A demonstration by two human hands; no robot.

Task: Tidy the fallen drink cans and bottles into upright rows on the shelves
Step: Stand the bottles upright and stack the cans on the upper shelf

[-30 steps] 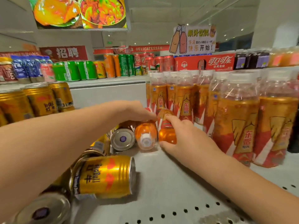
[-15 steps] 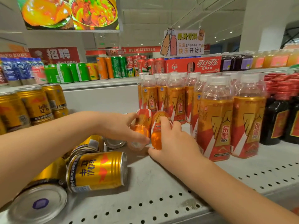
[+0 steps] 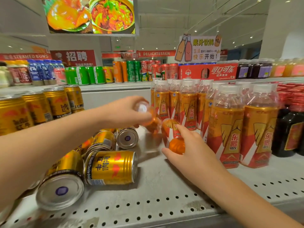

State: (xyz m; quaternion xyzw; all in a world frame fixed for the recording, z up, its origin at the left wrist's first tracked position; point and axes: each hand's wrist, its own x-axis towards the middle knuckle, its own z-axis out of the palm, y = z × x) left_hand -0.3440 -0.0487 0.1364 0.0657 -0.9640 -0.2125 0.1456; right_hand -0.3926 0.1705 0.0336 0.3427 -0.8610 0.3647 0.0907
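My left hand [image 3: 126, 112] grips an orange drink bottle [image 3: 152, 123] near its white cap and holds it tilted above the shelf. My right hand [image 3: 192, 150] grips a second orange bottle [image 3: 172, 135] that lies on the grey perforated shelf [image 3: 164, 203], its bottom end pointing toward me. Both are just left of the upright rows of orange bottles [image 3: 227, 122]. Several gold Red Bull cans [image 3: 111, 167] lie fallen on the shelf at the left, under my left forearm.
Upright gold cans [image 3: 37, 107] stand in a row at the far left. Dark bottles with red caps [image 3: 289, 129] stand at the right. A higher back shelf [image 3: 115, 86] carries green, orange and red cans and a red Coca-Cola carton [image 3: 209, 71].
My left hand has lifted its bottle off the shelf, cap end up and tilted. My right hand keeps its hold on the lying bottle. The view has pulled back slightly.
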